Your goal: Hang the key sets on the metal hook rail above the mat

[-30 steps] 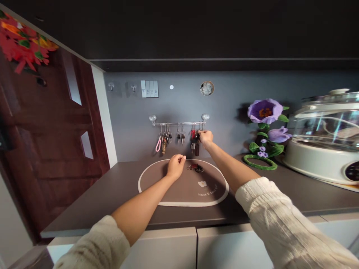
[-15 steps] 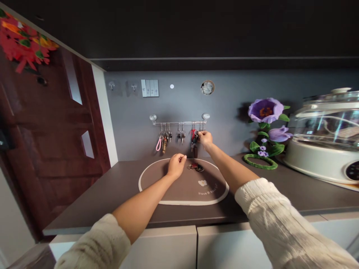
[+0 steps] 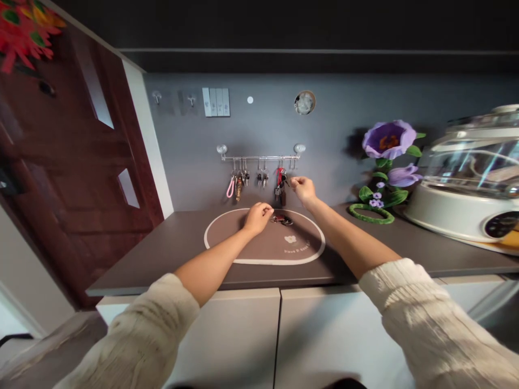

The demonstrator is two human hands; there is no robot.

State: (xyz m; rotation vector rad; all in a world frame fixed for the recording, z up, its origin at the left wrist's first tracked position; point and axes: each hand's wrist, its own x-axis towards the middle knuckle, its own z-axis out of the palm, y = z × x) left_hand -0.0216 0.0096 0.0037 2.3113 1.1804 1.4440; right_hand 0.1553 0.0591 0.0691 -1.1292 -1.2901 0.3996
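Against the wall, a clear hook rail (image 3: 259, 158) carries several key bunches. Toward its right end hangs a bunch of keys with a red strap (image 3: 279, 175) and dark fobs. My right hand (image 3: 305, 190) is just right of that bunch, thumb and forefinger pinched on what looks like a dark key at its edge. My left hand (image 3: 258, 217) hovers low over the brown oval mat (image 3: 263, 251), fingers loosely bent, and I see nothing in them. Close to its fingertips, another bunch of keys (image 3: 287, 220) with a red piece lies on the mat.
Purple flowers with a green ring base (image 3: 371, 214) stand on the right, beside a cream appliance with a clear cover (image 3: 454, 210). A dark cabinet (image 3: 259, 32) overhangs the counter (image 3: 150, 251). The reddish-brown door (image 3: 73, 189) is at the left.
The view has tilted downward, so the wall items sit higher. My right hand has drawn slightly right from the hanging keys. My left hand has come a little nearer the keys on the mat.
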